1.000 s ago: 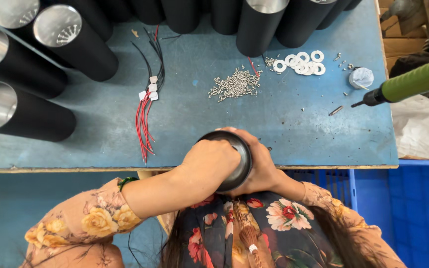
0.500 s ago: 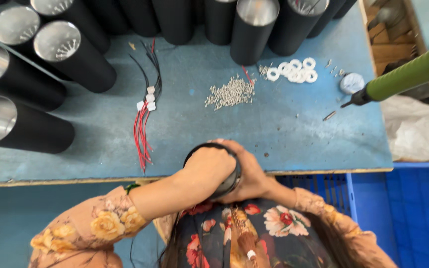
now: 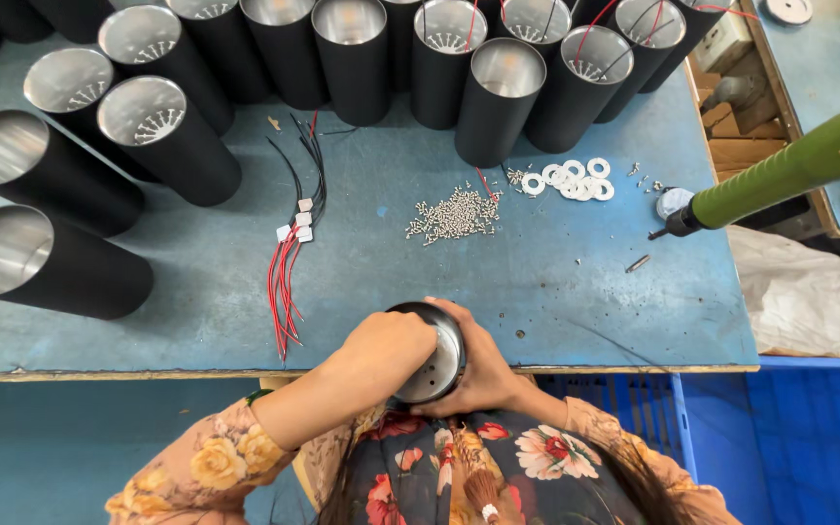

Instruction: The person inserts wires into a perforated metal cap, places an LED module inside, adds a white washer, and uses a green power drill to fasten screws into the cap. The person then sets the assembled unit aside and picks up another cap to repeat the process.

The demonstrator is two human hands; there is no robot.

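A black cylinder housing [image 3: 437, 362] with a shiny metal inside is held upright at the near edge of the blue workbench [image 3: 537, 282]. My left hand [image 3: 388, 340] covers its left rim with fingers reaching inside. My right hand [image 3: 483, 365] wraps around its right side. Just beyond lie a bundle of red and black wires [image 3: 289, 262] with white connectors and a heap of small silver screws [image 3: 452, 216].
Many black cylinder housings [image 3: 498, 92] stand along the bench's back and left side. White washers [image 3: 570, 180] lie near them. A green electric screwdriver [image 3: 780, 175] hangs over the right end. A blue crate [image 3: 789, 437] and a white bag [image 3: 794, 297] sit to the right.
The view has tilted up, showing more of the back row. Both hands stay on the cylinder, whose open shiny inside now shows more.
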